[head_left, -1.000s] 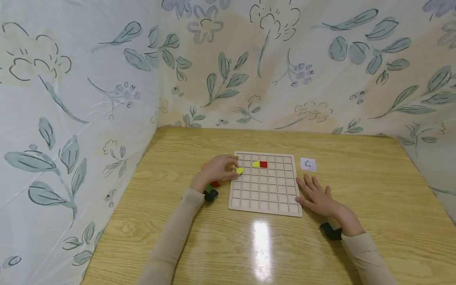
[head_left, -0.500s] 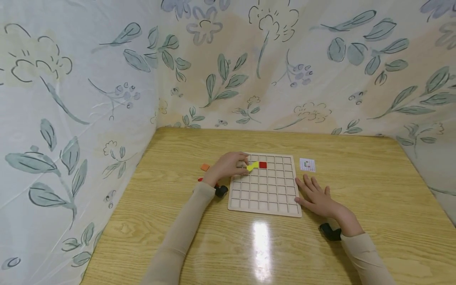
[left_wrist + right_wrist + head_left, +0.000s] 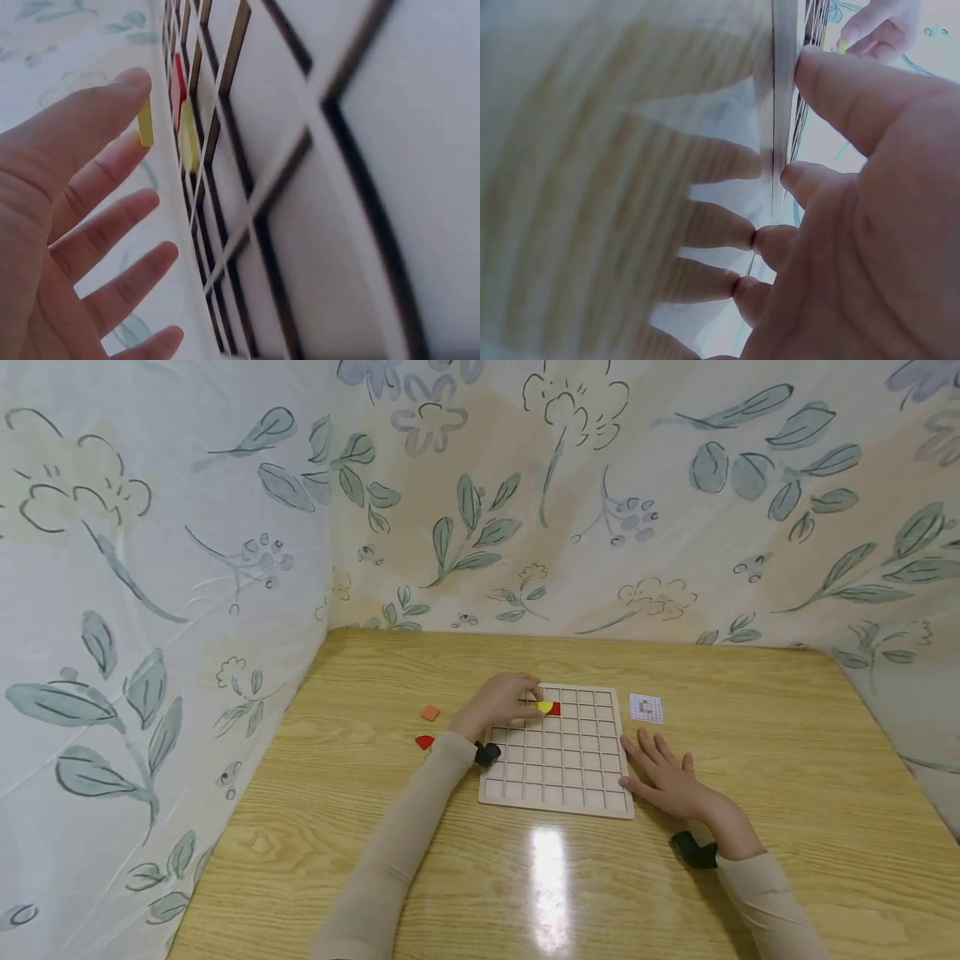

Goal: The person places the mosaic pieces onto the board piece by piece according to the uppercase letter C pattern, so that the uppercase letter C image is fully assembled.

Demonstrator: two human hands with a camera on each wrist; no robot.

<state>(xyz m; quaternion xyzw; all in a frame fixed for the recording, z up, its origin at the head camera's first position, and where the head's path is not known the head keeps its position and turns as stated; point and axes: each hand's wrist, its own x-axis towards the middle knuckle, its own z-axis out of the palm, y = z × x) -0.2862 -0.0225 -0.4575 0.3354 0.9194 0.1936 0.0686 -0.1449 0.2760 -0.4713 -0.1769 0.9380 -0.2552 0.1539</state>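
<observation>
My left hand [image 3: 504,700] pinches a thin yellow tile [image 3: 145,124] between thumb and index finger, the other fingers spread apart. It hovers over the upper part of the pale gridded board [image 3: 570,768]. In the left wrist view, a red tile [image 3: 178,79] and another yellow tile [image 3: 190,139] lie side by side in the grid, apart from the held one. From the head, the held tile partly covers this pair. Fingers spread, my right hand [image 3: 671,781] rests on the table by the board's right edge, its thumb touching the rim.
Left of the board lie an orange square tile [image 3: 430,713] and a red rounded tile [image 3: 424,742]; my left arm hides what is beside them. A small printed pattern card [image 3: 646,708] lies right of the board. Patterned cloth [image 3: 480,527] rises behind the wooden table [image 3: 300,827].
My left hand has carried the yellow tile rightward from the board's left edge to over the placed yellow and red tiles. The orange and red tiles at left came into view. My right hand stayed put.
</observation>
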